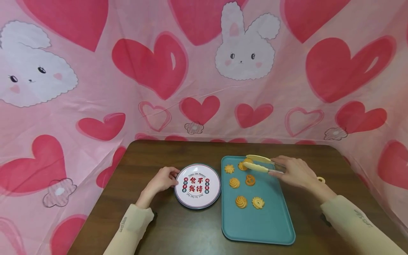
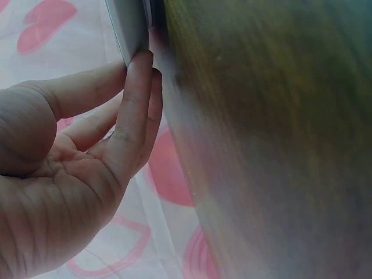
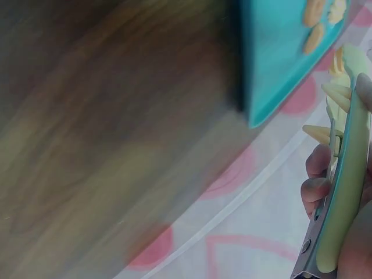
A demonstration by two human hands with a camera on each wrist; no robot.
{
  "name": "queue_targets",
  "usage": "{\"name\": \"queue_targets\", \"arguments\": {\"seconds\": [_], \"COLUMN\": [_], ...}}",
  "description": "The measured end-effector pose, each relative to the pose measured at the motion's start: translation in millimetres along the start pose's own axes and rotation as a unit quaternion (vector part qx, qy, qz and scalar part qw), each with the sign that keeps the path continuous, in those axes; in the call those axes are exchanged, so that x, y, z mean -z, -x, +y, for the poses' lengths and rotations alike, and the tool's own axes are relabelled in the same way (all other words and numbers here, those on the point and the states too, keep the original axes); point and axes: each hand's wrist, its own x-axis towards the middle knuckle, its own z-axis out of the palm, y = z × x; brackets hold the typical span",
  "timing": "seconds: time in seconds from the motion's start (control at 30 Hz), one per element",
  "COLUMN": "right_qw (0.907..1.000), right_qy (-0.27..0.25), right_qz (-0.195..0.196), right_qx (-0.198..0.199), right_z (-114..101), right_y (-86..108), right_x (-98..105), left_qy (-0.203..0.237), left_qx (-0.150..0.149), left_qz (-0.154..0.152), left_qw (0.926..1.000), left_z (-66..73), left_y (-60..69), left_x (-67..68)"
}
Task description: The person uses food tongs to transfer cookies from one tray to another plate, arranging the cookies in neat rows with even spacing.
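My left hand (image 1: 163, 179) pinches the left rim of a round white plate (image 1: 197, 198) with red characters printed in its middle; in the left wrist view the thumb and fingertips meet at the plate's edge (image 2: 131, 29). My right hand (image 1: 294, 171) grips a pair of tongs (image 1: 259, 167) with cream-yellow tips and metal arms. The tips reach over the far part of a teal tray (image 1: 258, 226), one on either side of a round cookie (image 1: 248, 161). Whether they touch it is hard to tell. In the right wrist view, the tongs (image 3: 343, 203) lie along the palm.
Several other cookies lie on the tray, among them a swirl cookie (image 1: 241, 202), a flower-shaped cookie (image 1: 229, 169) and a pretzel-shaped cookie (image 1: 250, 180). The brown wooden table (image 1: 178, 233) ends at a pink cloth backdrop (image 1: 204, 81) with hearts and rabbits.
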Motion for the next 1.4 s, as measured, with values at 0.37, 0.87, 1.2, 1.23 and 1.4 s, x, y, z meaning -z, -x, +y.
{"name": "queue_targets", "arguments": {"seconds": [0.37,0.87,1.2,1.23,1.4], "right_qw": [0.9980,0.9941,0.9940,0.9941,0.9945], "right_qy": [-0.011,-0.039,-0.044,-0.045,-0.032], "right_qz": [0.013,-0.003,-0.039,-0.043,-0.059], "right_qx": [0.060,0.101,0.093,0.088,0.081], "right_z": [-36,-79,-107,-110,-120], "right_y": [-25.8,-46.9,-63.8,-65.5,-72.3], "right_x": [-13,-33,-45,-47,-56], "left_qy": [-0.016,-0.016,-0.011,-0.011,-0.008], "left_qx": [0.002,0.005,0.006,0.005,0.005], "left_qz": [0.007,0.001,0.000,0.000,-0.002], "left_qw": [0.9999,0.9999,0.9999,0.9999,1.0000], "left_z": [0.2,2.6,0.3,0.3,1.3], "left_y": [0.1,0.8,0.5,0.5,0.5], "left_x": [-0.9,0.8,1.6,1.7,1.2]}}
